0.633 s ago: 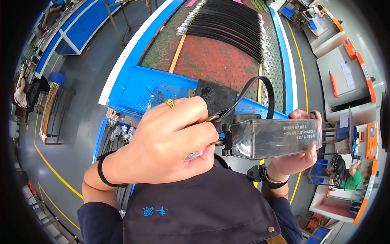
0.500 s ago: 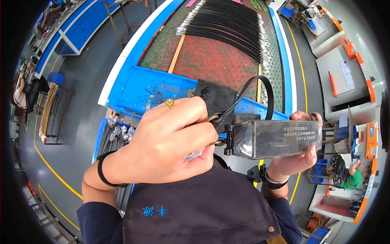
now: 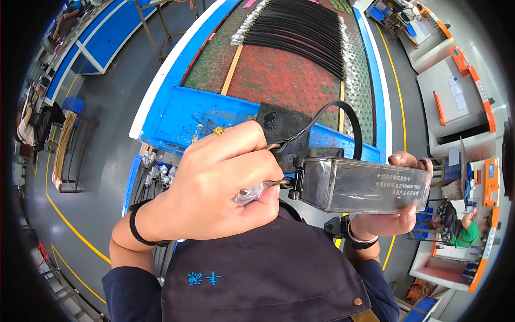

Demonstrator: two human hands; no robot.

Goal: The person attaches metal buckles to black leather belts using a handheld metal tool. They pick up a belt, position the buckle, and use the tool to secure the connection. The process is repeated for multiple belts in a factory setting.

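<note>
Two hands meet over one thing here, held up close in front of the chest, above a dark apron (image 3: 268, 279). The thing is a long clear-wrapped rectangular block (image 3: 370, 185) with dark printed lines on its side; its long axis runs left to right, nearly level, tipping slightly down toward the right.

The right hand (image 3: 394, 214) cups the block from beneath at its right end, thumb over the top far edge, fingers (image 3: 383, 225) curled under and pressed against the lower face. The left hand (image 3: 214, 190) sits at the block's left end, fingers curled and pressed together, pinching a small metal hook or clasp (image 3: 284, 182) along with a scrap of clear plastic (image 3: 249, 194). So the block lies directly right of the left fingers, touching at the black end fitting (image 3: 299, 180).

A black cable (image 3: 343, 115) loops up from the block's top and down toward the left hand, passing in front of a dark cloth patch (image 3: 281, 126). Beyond, on the far side, a blue-rimmed tabletop (image 3: 177, 115) carries rows of black cables (image 3: 300, 37). Another person (image 3: 458, 225) sits well off to the right. Nothing stands between the hands.
</note>
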